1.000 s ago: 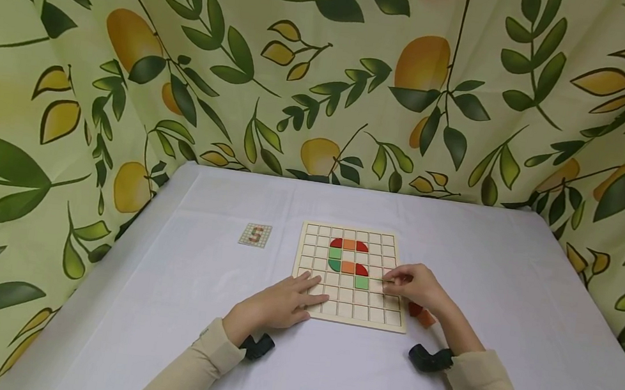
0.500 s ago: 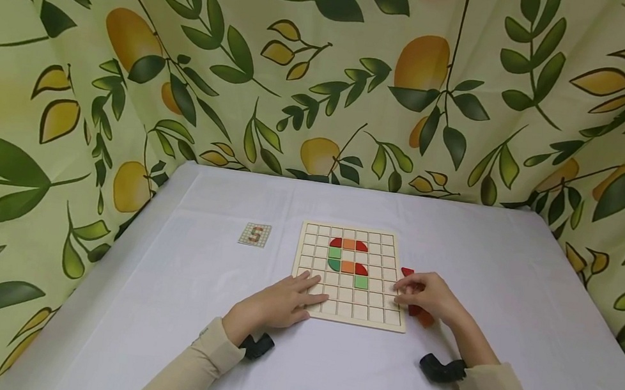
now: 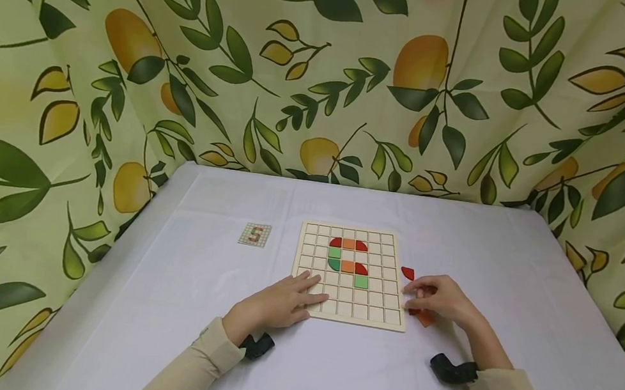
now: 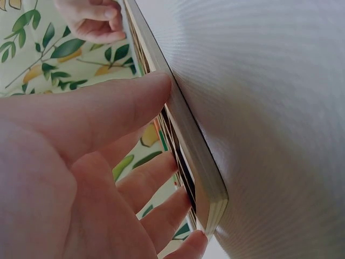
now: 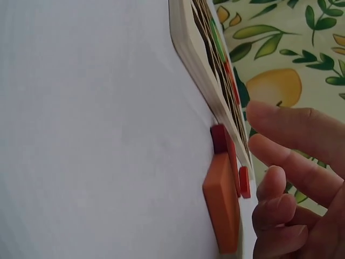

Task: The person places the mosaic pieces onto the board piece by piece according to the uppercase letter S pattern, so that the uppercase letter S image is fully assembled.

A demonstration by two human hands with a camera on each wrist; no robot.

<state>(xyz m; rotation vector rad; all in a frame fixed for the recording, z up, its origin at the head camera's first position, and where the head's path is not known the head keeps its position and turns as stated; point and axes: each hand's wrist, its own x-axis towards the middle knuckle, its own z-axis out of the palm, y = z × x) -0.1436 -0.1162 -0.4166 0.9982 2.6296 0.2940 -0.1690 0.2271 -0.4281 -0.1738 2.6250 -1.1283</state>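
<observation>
A square wooden grid board (image 3: 354,313) lies on the table, bearing red, orange and green pieces in a curved pattern, with a light green square (image 3: 361,281) lowest. My left hand (image 3: 277,300) rests with spread fingers on its near left corner; the thumb (image 4: 156,89) touches the board's side in the left wrist view. Just off the right edge, my right hand (image 3: 440,298) hovers over loose pieces, fingers bent and nothing seen between thumb and forefinger. Under it lie an orange square (image 5: 221,202) and a dark red piece (image 5: 219,139). A red rounded piece (image 3: 408,273) lies beyond the fingertips.
A small card (image 3: 255,235) with an S pattern on a grid lies left of the board. White cloth (image 3: 197,240) covers the table, and a leaf-and-fruit curtain (image 3: 324,93) hangs behind it. Black devices (image 3: 453,370) sit at both wrists.
My right hand has moved right, off the board's edge to the loose pieces, and uncovered the red rounded piece. My left hand has stayed in place. The pattern on the board is unchanged.
</observation>
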